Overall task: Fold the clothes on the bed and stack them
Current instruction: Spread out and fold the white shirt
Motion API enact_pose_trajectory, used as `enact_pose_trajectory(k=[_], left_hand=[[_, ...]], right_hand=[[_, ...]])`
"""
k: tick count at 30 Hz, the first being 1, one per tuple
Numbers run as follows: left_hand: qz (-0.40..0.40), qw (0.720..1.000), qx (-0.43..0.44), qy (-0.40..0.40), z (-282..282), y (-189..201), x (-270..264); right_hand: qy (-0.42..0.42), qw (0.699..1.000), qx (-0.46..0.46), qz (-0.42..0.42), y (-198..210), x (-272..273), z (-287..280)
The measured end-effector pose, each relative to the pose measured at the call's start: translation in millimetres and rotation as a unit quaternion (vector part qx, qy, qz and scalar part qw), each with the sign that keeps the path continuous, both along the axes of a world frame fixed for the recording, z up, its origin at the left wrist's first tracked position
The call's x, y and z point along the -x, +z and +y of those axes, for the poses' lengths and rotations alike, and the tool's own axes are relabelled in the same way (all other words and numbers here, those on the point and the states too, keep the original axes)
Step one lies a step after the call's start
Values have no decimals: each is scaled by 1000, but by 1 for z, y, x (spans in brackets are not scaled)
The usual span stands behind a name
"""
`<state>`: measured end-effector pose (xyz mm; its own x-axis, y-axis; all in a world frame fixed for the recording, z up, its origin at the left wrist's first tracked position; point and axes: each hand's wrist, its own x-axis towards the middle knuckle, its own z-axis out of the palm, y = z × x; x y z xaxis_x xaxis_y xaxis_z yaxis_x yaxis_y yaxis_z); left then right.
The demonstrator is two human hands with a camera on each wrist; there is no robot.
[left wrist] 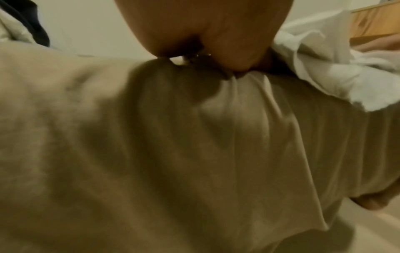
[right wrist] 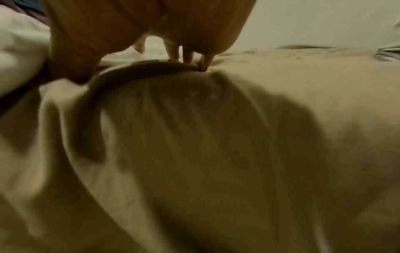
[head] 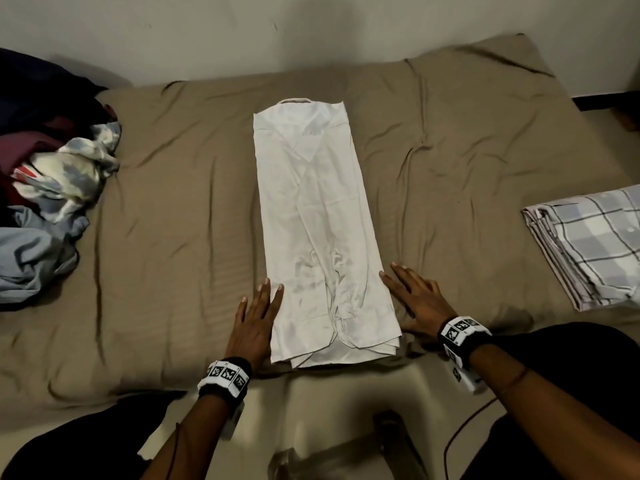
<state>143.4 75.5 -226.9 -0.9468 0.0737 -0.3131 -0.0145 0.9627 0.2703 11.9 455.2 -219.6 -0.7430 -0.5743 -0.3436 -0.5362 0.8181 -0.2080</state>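
A long white shirt, folded into a narrow strip, lies mid-bed on the wrinkled tan bedsheet. The left hand and right hand rest flat with straight fingers along its near edges, gripping nothing. A folded checked shirt sits far right.

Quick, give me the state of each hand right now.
Left hand: open, flat beside the white shirt, holding nothing.
Right hand: open, flat on the bed sheet, holding nothing.
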Motion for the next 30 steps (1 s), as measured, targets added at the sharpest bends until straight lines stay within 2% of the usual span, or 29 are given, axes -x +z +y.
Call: enact_pose_trajectory(k=[3,6,11,13,17,21,22,28,30], left_hand=[[58,997,44,4,8,-6,6],[106,993,49,-5,16,-13,7],[61,979,85,-174,1,-14,2],[58,973,74,-212,-4,-11,0],[94,964,17,-249,-7,8,-6],[40,963,-53,-260,-3,32,-22],[50,963,-63,-257,0,37,-31],[120,959,-75,-244,4,91,-71],[97,963,-156,-196,1,116,-64]], right_hand=[[28,998,-1,48,-8,-5,-12],[46,997,14,54,-2,-14,-22],[168,982,8,88,1,-13,-23],[200,978,-7,62,1,-11,-23],[184,983,21,4,5,-16,-18],[161,981,100,-48,21,-34,-7],[150,978,125,-68,27,-38,-3],[147,946,253,-142,71,-59,11],[111,925,300,-206,105,-51,0]])
